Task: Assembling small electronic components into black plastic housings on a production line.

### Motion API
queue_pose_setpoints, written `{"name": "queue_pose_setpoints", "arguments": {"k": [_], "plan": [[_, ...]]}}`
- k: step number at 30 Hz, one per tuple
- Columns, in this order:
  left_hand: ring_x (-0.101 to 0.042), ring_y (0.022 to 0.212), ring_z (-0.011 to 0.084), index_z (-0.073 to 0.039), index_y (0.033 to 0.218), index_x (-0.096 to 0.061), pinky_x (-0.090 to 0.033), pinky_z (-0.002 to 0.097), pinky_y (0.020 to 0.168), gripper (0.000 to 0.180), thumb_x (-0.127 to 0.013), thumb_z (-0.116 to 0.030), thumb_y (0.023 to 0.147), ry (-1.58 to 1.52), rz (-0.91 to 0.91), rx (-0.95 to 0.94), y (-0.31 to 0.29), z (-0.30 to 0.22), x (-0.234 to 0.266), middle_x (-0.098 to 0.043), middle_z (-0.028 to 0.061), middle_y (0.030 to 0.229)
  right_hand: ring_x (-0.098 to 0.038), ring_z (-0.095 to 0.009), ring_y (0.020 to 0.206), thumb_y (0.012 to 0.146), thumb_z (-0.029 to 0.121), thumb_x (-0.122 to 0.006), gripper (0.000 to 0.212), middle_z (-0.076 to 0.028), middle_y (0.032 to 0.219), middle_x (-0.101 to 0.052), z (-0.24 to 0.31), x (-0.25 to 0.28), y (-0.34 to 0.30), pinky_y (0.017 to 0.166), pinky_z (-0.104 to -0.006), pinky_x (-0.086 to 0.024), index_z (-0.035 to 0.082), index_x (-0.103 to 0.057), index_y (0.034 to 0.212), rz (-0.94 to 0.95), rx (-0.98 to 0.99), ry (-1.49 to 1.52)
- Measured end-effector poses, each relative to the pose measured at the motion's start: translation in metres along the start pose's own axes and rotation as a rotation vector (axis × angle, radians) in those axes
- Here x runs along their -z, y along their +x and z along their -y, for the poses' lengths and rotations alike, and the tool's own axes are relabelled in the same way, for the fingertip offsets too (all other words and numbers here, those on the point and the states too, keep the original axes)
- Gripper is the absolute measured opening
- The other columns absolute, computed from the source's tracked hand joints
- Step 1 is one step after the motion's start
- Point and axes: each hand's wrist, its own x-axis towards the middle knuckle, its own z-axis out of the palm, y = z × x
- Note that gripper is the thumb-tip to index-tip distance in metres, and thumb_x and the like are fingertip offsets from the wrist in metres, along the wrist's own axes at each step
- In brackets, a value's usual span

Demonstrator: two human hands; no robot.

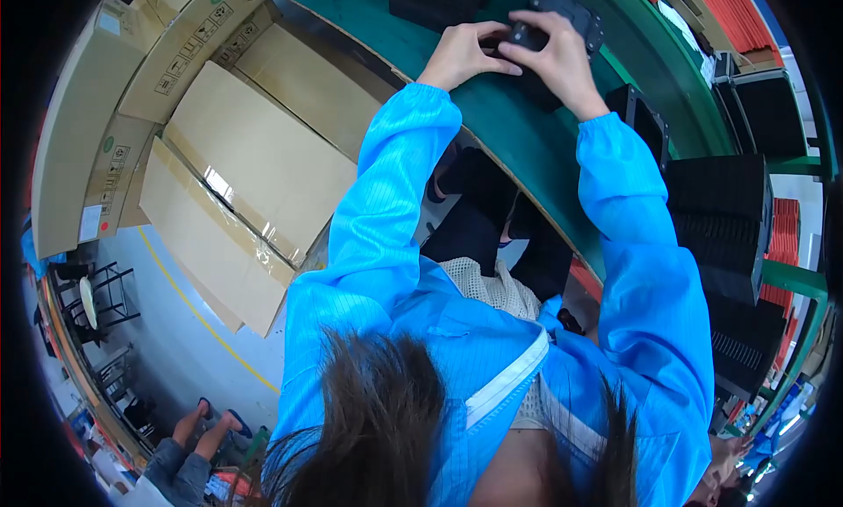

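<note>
Both hands meet above a green work table (505,129) at the top of the view. My left hand (458,57) is closed, with thumb and index finger curled in at the left side of a small black part (525,36). From the right, my right hand (562,61) grips the same part between thumb and fingers. Its full shape is hidden by the fingers. Just beyond my right hand lies a larger black moulded piece (566,8) with lugs along its edge. A dark block (435,0) sits on the table further left.
Large cardboard boxes (255,156) stand left of the table. Stacked black trays (718,217) fill the right side beside a green frame (795,279). A black framed piece (645,121) leans near my right forearm. Another person's legs (198,432) show at lower left.
</note>
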Motion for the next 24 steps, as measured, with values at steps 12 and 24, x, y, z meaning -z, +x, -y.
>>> {"name": "queue_pose_setpoints", "arguments": {"k": [12, 24], "plan": [[-0.068, 0.095, 0.0264, 0.0, 0.115, -0.063, -0.054, 0.0359, 0.088, 0.062, -0.087, -0.024, 0.063, 0.076, 0.044, 0.136, -0.002, -0.016, 0.002, -0.069, 0.0157, 0.102, -0.065, -0.027, 0.096, 0.076, 0.029, -0.077, 0.048, -0.013, 0.108, -0.064, 0.013, 0.006, 0.012, 0.086, -0.0363, -0.053, 0.007, -0.065, 0.118, -0.179, 0.058, 0.105], [-0.062, 0.108, 0.0258, 0.001, 0.124, -0.057, -0.049, 0.0373, 0.096, 0.07, -0.087, -0.02, 0.064, -0.111, 0.002, 0.022, -0.004, -0.004, -0.004, -0.063, 0.0161, 0.116, -0.066, -0.028, 0.094, 0.075, 0.03, -0.078, 0.049, -0.014, 0.105, -0.066, 0.013, 0.067, -0.008, 0.086, -0.0361, -0.052, 0.005, -0.066, 0.115, -0.278, -0.038, 0.338]]}}
